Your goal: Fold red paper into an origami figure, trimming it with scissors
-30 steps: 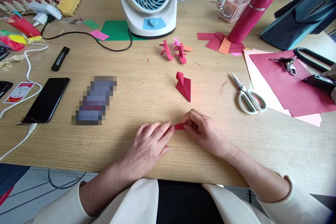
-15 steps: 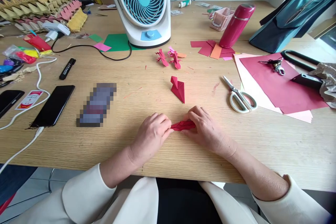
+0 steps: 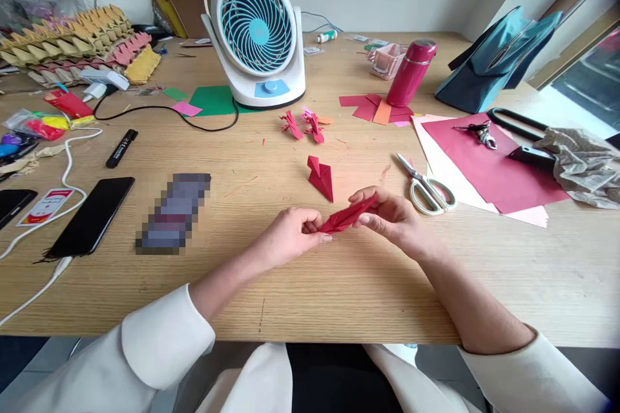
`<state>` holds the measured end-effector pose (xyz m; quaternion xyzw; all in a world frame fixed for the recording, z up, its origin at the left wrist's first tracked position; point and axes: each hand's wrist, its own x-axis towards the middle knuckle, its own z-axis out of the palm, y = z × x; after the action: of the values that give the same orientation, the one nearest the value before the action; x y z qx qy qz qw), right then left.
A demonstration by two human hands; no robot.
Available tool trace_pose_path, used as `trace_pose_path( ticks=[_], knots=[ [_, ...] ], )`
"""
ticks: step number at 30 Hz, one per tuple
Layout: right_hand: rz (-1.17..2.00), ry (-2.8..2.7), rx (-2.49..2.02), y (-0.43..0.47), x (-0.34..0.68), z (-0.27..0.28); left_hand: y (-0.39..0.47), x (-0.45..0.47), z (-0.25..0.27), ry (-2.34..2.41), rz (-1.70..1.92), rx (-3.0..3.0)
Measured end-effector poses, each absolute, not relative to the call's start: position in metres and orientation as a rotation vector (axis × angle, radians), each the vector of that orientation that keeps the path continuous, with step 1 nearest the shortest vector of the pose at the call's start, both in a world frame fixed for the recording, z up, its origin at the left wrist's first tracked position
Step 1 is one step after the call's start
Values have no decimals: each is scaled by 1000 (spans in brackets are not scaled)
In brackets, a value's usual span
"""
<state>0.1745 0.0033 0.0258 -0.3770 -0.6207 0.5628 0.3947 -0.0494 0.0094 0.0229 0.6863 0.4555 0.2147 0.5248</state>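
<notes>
Between my two hands is a folded red paper (image 3: 345, 217), long and narrow, its right end tilted up. My left hand (image 3: 295, 232) pinches its left tip between thumb and fingers. At the other end my right hand (image 3: 392, 219) is closed around it, thumb below and fingers behind. Just beyond lies a separate folded red paper piece (image 3: 320, 179), pointed toward me. Farther back sit two small red origami figures, one on the left (image 3: 291, 124) and one on the right (image 3: 314, 128). Scissors (image 3: 429, 188) lie to the right of my right hand.
A fan (image 3: 261, 32) stands at the back. Red paper sheets (image 3: 504, 161) and keys (image 3: 479, 133) are at the right, near a red flask (image 3: 411, 74) and a teal bag (image 3: 489, 64). A black phone (image 3: 92, 216) and a marker (image 3: 122, 148) lie left.
My hands have lifted the folded red paper, and its right end has tilted up. My right hand has moved rightward and turned, showing more of the paper. The camera view has shifted.
</notes>
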Motion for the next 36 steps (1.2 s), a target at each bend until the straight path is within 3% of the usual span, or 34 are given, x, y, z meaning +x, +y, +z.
trace_pose_path(
  ticks=[7, 36],
  knots=[
    [1573, -1470, -991, 8, 154, 9, 13, -39, 4, 957, 679, 1313],
    [1351, -1592, -1107, -1, 145, -3, 13, -45, -1, 899, 755, 1170]
  ],
)
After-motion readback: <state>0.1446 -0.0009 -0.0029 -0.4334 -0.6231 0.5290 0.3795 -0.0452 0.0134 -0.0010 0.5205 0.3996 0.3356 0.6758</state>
